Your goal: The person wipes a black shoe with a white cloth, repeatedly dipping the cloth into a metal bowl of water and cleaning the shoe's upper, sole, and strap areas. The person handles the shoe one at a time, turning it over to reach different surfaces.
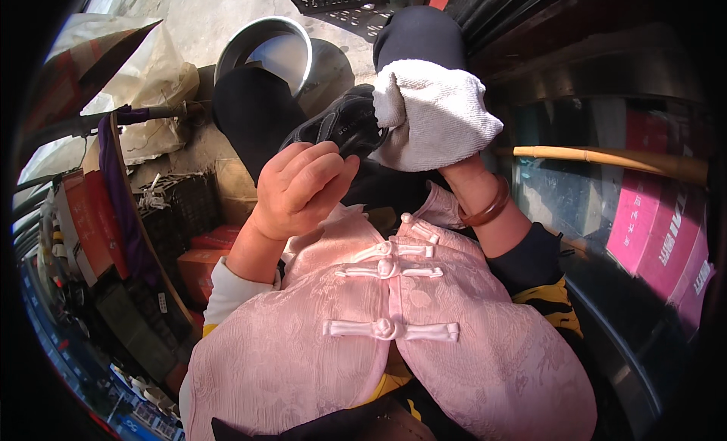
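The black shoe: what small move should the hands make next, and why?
Probably draw the white cloth lightly across the black shoe while the left hand steadies it. The cloth covers most of the right hand and overlaps the shoe's right end in this view, and the left hand's fingers curl at its near edge.

From the wearer's head, the single view is facing steeply downward, catching the vest (303, 358) closely at lower centre, the left hand (303, 188) mid-frame, and the floor (193, 20) farther off at upper left.
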The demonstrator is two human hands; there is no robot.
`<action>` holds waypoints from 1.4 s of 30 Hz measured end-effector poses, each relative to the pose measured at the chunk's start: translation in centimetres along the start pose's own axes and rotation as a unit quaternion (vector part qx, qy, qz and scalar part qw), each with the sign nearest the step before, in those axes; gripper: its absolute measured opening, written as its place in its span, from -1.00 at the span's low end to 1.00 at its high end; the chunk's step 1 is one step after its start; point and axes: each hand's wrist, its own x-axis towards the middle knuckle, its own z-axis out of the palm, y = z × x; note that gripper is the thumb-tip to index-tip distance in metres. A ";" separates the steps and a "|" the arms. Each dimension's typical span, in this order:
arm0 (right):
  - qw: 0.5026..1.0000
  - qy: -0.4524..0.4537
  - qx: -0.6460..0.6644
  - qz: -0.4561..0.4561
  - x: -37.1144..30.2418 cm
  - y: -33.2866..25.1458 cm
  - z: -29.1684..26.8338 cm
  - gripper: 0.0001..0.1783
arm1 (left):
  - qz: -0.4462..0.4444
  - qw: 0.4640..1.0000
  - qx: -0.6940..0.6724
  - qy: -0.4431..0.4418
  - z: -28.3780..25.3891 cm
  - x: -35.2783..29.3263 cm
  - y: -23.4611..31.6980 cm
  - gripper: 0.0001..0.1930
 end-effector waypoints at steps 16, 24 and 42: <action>0.999 0.040 -0.003 -0.007 -0.5 -2.4 -1.5 -0.86 | -0.112 0.991 0.065 0.021 0.8 -0.1 0.0 -0.82; 0.972 0.190 -0.014 0.139 -3.2 -0.9 -5.3 -0.86 | -0.132 0.991 0.002 -0.023 2.5 6.5 -0.2 -0.81; 0.937 0.274 -0.032 0.212 -5.2 -4.8 -5.8 -0.85 | -0.175 0.953 -0.243 0.050 6.3 4.6 1.1 -0.09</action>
